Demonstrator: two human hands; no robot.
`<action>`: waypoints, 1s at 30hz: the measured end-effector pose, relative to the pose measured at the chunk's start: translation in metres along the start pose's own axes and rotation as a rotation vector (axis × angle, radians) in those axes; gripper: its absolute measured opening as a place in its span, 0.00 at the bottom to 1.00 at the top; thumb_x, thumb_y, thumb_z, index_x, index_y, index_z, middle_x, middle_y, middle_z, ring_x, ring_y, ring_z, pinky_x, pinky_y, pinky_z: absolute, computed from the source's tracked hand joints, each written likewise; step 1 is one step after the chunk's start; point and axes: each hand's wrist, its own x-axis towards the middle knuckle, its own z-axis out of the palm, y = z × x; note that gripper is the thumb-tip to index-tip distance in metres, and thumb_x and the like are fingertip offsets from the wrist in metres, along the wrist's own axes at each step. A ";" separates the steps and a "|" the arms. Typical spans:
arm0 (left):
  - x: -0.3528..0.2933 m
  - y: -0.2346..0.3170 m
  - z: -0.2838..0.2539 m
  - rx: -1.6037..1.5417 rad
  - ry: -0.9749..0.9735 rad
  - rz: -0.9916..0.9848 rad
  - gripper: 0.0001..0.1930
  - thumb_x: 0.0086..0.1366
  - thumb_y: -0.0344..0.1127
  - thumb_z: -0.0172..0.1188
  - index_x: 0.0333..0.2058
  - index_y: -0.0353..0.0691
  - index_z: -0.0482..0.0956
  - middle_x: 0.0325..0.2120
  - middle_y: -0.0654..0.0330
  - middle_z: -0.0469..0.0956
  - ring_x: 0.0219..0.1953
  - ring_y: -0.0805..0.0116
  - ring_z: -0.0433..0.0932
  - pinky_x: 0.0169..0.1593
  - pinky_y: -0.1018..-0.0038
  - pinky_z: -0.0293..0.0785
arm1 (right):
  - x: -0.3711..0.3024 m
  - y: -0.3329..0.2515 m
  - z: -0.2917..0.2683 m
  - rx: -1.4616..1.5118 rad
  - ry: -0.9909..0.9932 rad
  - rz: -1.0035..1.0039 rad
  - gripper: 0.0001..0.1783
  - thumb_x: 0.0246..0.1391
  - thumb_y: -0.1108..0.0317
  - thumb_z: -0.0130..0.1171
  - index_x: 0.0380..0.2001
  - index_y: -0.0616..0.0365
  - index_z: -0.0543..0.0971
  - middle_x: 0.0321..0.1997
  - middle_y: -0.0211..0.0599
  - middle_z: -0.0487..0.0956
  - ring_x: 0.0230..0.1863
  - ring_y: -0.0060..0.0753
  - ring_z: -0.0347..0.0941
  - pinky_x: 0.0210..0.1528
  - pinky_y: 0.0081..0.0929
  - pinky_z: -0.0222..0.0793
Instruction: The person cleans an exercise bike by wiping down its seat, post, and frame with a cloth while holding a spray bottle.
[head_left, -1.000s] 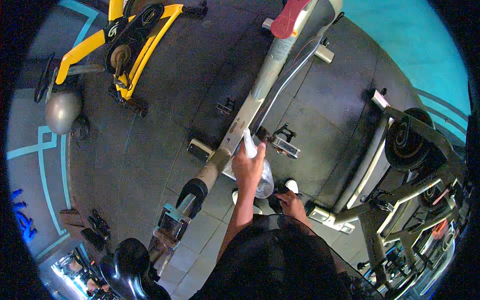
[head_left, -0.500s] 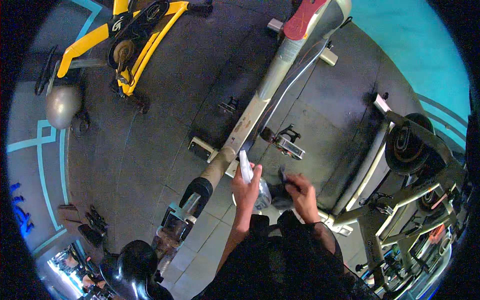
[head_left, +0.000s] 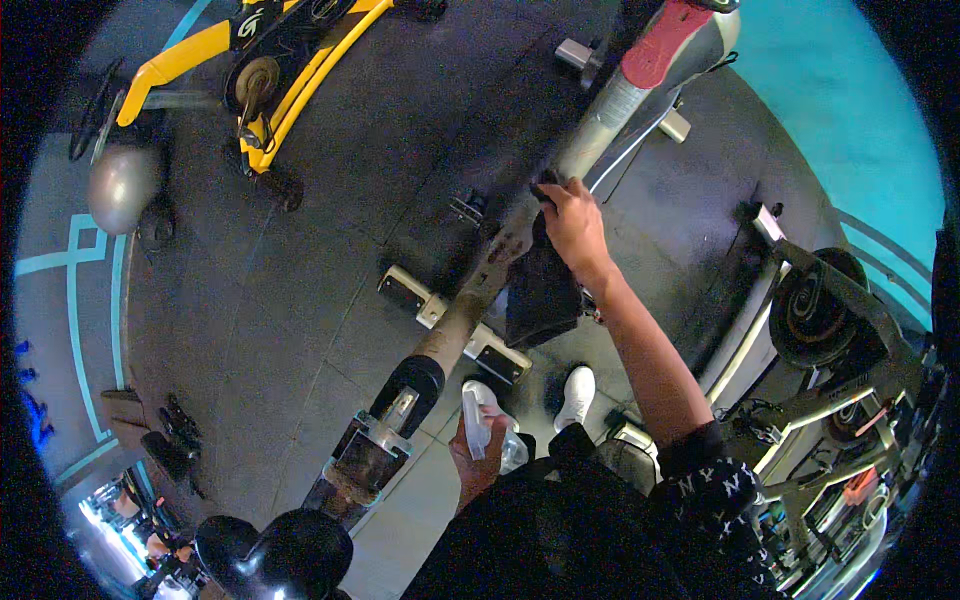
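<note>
Right hand point(head_left: 572, 222) at 12 o'clock, fingers closed on a dark grey cloth point(head_left: 540, 290), pressing it to the silver tubular frame of the exercise bike point(head_left: 505, 255); cloth hangs down toward 6. Left hand point(head_left: 478, 455) at 6 o'clock, fingers wrapped around a clear plastic spray bottle point(head_left: 484, 418). Yellow exercise bike point(head_left: 262, 62) sits at 10 o'clock, well apart.

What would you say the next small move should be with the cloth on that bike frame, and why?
Probably draw the dark cloth down along the grey frame toward the saddle end. The right hand presses the cloth's top edge against the frame while the rest hangs loose, and the left hand holds the spray bottle back near the body.
</note>
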 end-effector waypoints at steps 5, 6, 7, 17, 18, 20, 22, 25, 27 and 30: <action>-0.001 -0.001 -0.013 -0.037 0.042 -0.101 0.18 0.61 0.42 0.63 0.44 0.39 0.71 0.30 0.57 0.79 0.33 0.69 0.78 0.39 0.72 0.74 | -0.035 0.005 0.049 -0.143 0.001 -0.087 0.20 0.52 0.75 0.51 0.50 0.60 0.74 0.40 0.50 0.70 0.43 0.54 0.70 0.46 0.42 0.70; -0.002 0.012 -0.021 0.142 0.024 -0.139 0.18 0.61 0.42 0.63 0.45 0.39 0.70 0.31 0.57 0.79 0.33 0.69 0.78 0.39 0.72 0.74 | -0.046 -0.004 0.058 -0.135 -0.009 -0.089 0.20 0.52 0.75 0.51 0.50 0.60 0.74 0.40 0.50 0.70 0.43 0.54 0.70 0.46 0.42 0.70; -0.001 0.010 -0.026 0.143 0.032 -0.143 0.18 0.61 0.42 0.63 0.45 0.39 0.70 0.31 0.57 0.79 0.33 0.69 0.78 0.39 0.72 0.74 | -0.058 -0.015 0.065 -0.145 -0.079 -0.137 0.20 0.53 0.74 0.51 0.51 0.61 0.73 0.39 0.50 0.70 0.43 0.52 0.69 0.46 0.41 0.70; 0.007 0.000 -0.020 -0.120 0.031 -0.085 0.16 0.61 0.37 0.61 0.45 0.40 0.69 0.30 0.58 0.78 0.34 0.69 0.78 0.40 0.72 0.73 | -0.101 -0.015 0.062 -0.143 -0.243 -0.364 0.21 0.53 0.70 0.50 0.52 0.59 0.72 0.42 0.45 0.69 0.44 0.46 0.67 0.46 0.39 0.68; 0.009 -0.003 -0.018 -0.092 -0.001 -0.059 0.16 0.61 0.37 0.62 0.45 0.40 0.69 0.30 0.58 0.78 0.34 0.68 0.78 0.40 0.72 0.73 | -0.090 -0.001 0.062 -0.141 -0.207 -0.299 0.20 0.54 0.71 0.49 0.52 0.59 0.72 0.43 0.46 0.69 0.44 0.47 0.67 0.47 0.40 0.68; 0.007 -0.019 -0.024 -0.065 -0.003 -0.069 0.16 0.61 0.36 0.61 0.45 0.41 0.68 0.31 0.58 0.78 0.34 0.69 0.77 0.40 0.72 0.73 | -0.063 0.003 0.056 -0.266 -0.146 -0.262 0.19 0.56 0.73 0.46 0.52 0.54 0.73 0.47 0.49 0.70 0.47 0.50 0.68 0.49 0.41 0.69; 0.005 -0.030 -0.030 -0.038 -0.006 -0.084 0.16 0.62 0.34 0.61 0.45 0.41 0.67 0.32 0.59 0.78 0.35 0.69 0.77 0.40 0.73 0.72 | -0.037 -0.001 0.042 -0.327 -0.260 -0.103 0.22 0.53 0.74 0.48 0.52 0.54 0.73 0.47 0.49 0.70 0.47 0.51 0.68 0.50 0.41 0.68; 0.004 -0.043 -0.031 -0.095 -0.085 -0.013 0.16 0.62 0.30 0.60 0.46 0.42 0.65 0.32 0.59 0.77 0.34 0.71 0.76 0.39 0.74 0.72 | -0.024 0.009 0.037 -0.307 -0.078 -0.181 0.24 0.51 0.76 0.47 0.54 0.54 0.72 0.46 0.51 0.71 0.46 0.52 0.69 0.50 0.41 0.68; 0.004 -0.054 -0.030 -0.176 -0.088 -0.067 0.17 0.62 0.29 0.60 0.46 0.43 0.63 0.32 0.59 0.76 0.34 0.72 0.75 0.38 0.74 0.71 | -0.034 0.007 0.044 -0.312 -0.051 -0.178 0.25 0.51 0.77 0.46 0.54 0.56 0.71 0.46 0.52 0.71 0.46 0.52 0.69 0.50 0.42 0.68; 0.006 -0.017 -0.030 0.059 -0.095 -0.031 0.17 0.62 0.28 0.60 0.46 0.43 0.63 0.31 0.60 0.76 0.34 0.72 0.74 0.37 0.74 0.71 | -0.061 0.003 0.055 -0.343 -0.089 -0.198 0.26 0.50 0.78 0.46 0.55 0.58 0.70 0.45 0.53 0.71 0.46 0.52 0.69 0.50 0.42 0.68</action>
